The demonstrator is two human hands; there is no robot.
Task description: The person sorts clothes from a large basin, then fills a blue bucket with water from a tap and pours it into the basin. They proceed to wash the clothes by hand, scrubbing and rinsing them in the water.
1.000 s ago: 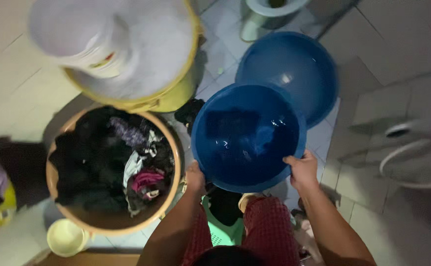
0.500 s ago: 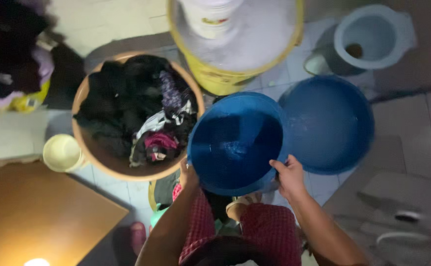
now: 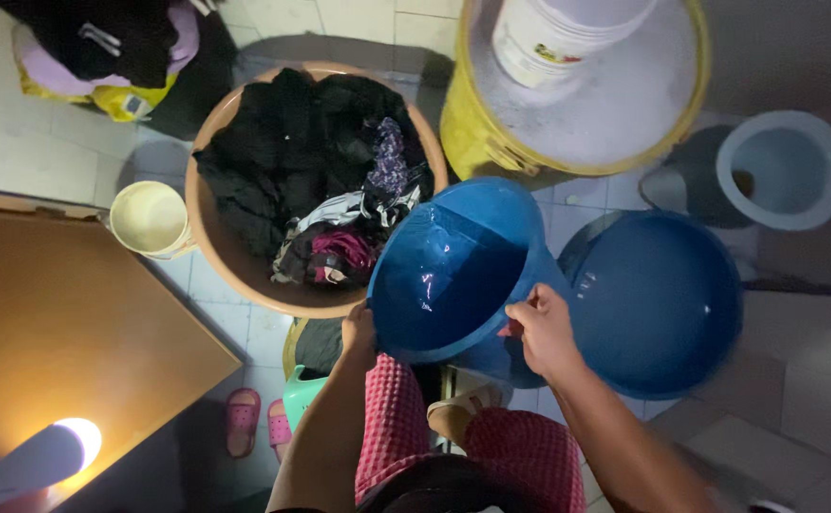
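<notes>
1. A person seated over a tiled floor [image 3: 17, 142] tilts a blue basin [image 3: 449, 271] with both bare hands; its mouth faces up and toward the person.
2. The left hand [image 3: 358, 332] has its grip closed on the basin's near left rim.
3. The right hand [image 3: 541, 328] has its grip closed on the near right rim, fingers curled over the edge.
4. Drops of water glint on the basin's inner wall.
5. The basin overlaps a second, larger blue tub [image 3: 658, 304] that sits on the floor just to its right.
6. Just left of the basin stands a tan tub [image 3: 221, 256] heaped with mostly dark laundry [image 3: 292, 161], with a pink piece near its front edge.
7. Beyond the basin stands a yellow drum [image 3: 472, 133], full of sudsy water, with a white bucket [image 3: 553, 38] in it.
8. A pale scoop [image 3: 150, 218] rests beside the tan tub, touching its left side.
9. Pink sandals [image 3: 256, 423] lie on the floor near the person's left knee.
10. The person wears red checked trousers [image 3: 520, 446].
</notes>
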